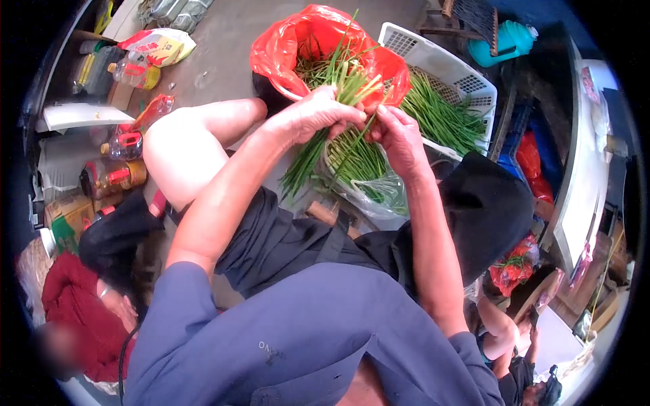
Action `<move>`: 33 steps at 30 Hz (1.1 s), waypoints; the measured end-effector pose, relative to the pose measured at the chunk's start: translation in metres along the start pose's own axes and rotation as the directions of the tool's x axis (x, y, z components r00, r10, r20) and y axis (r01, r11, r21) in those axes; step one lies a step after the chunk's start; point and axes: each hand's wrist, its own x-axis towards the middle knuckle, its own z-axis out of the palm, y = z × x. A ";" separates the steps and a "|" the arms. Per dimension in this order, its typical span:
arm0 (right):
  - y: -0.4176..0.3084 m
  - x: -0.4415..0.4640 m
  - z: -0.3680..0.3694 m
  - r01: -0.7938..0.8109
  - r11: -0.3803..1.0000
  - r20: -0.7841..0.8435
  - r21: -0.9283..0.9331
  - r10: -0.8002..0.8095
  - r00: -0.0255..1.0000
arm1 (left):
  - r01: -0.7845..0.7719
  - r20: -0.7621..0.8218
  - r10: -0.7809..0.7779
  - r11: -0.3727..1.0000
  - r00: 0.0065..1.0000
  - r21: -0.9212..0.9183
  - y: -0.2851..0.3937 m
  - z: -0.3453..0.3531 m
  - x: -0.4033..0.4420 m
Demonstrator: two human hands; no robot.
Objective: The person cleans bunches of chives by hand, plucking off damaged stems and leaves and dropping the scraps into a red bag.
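My left hand (318, 115) is closed around a bunch of green chives (303, 168), with pale ends pointing up and long leaves hanging down. Close beside it, my right hand (401, 139) pinches a thin chive stalk (359, 141) between thumb and fingertips. Both hands are in front of a container lined with a red plastic bag (284, 51), which holds loose stalks and trimmings. Below the hands, a clear plastic bag (391, 196) holds more chives. To the right, a white slotted crate (489, 101) contains a thick layer of chives.
Drink bottles (125, 145) and a yellow-white packet (159, 46) lie on the left. A teal jug (511, 42) stands beside a wooden chair (474, 20) at the back right. A person in a dark red top (74, 318) sits lower left; another person's arm (497, 321) shows lower right.
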 end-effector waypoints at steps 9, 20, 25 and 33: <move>0.008 0.004 -0.001 0.067 0.997 -0.086 -0.043 -0.070 0.994 | 0.051 0.033 -0.049 0.995 0.998 -0.082 -0.011 0.003 0.007; 0.016 0.009 0.001 0.126 0.992 -0.212 -0.018 -0.127 0.969 | 0.071 0.001 -0.071 0.992 0.997 -0.106 -0.015 -0.001 0.012; 0.017 0.008 0.005 0.181 0.973 -0.148 -0.145 -0.202 0.968 | 0.047 -0.025 -0.048 0.998 0.999 -0.037 -0.016 0.001 0.013; 0.028 0.013 0.008 0.236 0.840 -0.160 -0.488 -0.353 0.922 | 0.069 -0.130 -0.061 0.996 0.990 0.058 -0.019 0.000 0.017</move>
